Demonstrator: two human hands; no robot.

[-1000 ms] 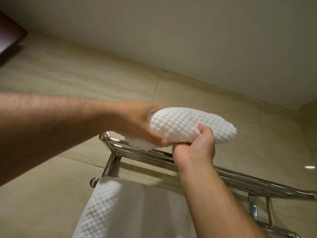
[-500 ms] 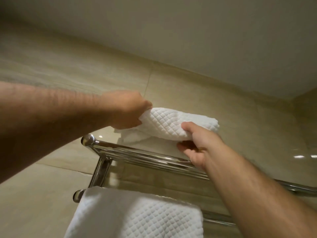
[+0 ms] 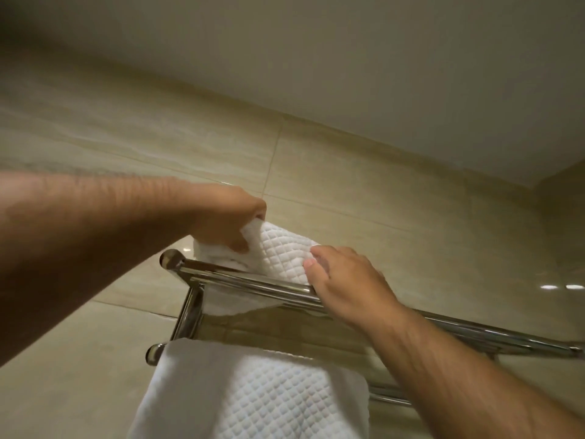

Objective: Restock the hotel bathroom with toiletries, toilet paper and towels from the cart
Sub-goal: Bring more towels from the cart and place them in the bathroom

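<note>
**Folded towel on the rack, both hands at it**

A white folded towel (image 3: 281, 253) with a quilted surface lies on the top shelf of a chrome rack (image 3: 240, 278), at its left end, close to the tiled wall (image 3: 395, 217). The left hand (image 3: 229, 221) grips the left end of the towel: the fingers are curled round the cloth and the thumb is in front of it. The right hand (image 3: 346, 285) is at the right end, its back to the camera. Its thumb and forefinger touch the cloth, and the other fingers are hidden, so I cannot tell if it pinches or only presses. A hanging towel (image 3: 253, 397) of the same kind is draped over the lower bar (image 3: 391, 397), below both hands. Above the wall is a plain ceiling (image 3: 348, 58)
</note>
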